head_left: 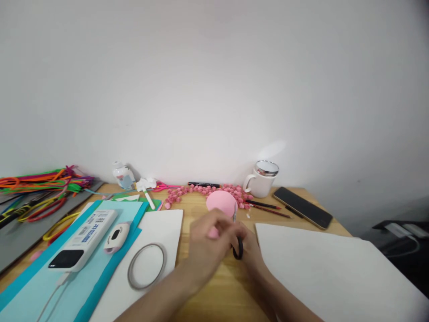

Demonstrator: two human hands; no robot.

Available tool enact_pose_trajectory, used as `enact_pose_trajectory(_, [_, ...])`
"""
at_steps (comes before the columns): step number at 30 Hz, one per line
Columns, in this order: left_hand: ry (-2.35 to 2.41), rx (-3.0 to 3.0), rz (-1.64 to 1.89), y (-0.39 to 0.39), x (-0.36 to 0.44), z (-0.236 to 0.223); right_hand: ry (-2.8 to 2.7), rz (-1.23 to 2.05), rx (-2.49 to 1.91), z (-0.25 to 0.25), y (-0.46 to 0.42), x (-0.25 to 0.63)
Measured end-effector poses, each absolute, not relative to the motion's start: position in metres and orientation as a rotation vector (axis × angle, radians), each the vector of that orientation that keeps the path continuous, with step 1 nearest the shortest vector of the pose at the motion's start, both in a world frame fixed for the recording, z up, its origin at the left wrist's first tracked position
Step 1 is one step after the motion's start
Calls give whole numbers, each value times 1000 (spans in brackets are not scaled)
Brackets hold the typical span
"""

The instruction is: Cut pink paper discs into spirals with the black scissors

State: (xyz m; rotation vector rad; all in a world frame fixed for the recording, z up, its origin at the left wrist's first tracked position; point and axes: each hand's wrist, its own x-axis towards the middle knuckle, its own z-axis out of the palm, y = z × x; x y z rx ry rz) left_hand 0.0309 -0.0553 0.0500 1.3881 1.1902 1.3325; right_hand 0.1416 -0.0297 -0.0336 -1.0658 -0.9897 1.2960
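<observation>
A round piece of pink paper [221,201] is in front of me, with more pink showing between the fingers of my left hand [208,239]. That hand is closed on the paper's near side. Close beside it on the right, my right hand [250,246] is closed around black-handled scissors [238,248]. Their narrow blades point away from me and meet the paper's right edge. My fingers partly cover both paper and scissors, and the left hand is slightly blurred.
Several pink crumpled balls [174,195] lie behind the paper. A white mug [263,179], phone [302,208] and pencils [268,208] are to the right. White sheets [321,264] flank my hands. A tape ring [129,268], white device [83,241] and pipe cleaners [43,181] are left.
</observation>
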Motion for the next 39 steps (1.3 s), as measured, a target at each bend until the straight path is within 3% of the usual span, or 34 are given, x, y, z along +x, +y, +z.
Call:
enact_pose_trajectory(4, [1381,1316,1507,-17,21,32,-999,1315,-1037,-31,-30,141])
enact_pose_trajectory(8, [1376,1140,1431,-13,15,11,-1030,1322,-1038,-34,-28,142])
enact_pose_trajectory(16, [935,897,1128,-11,25,-3,-1096,1338,-963,-37,-29,141])
enact_pose_trajectory(39, [983,886,1157,-7,22,-24,-1100,1464,-850,-38,-27,140])
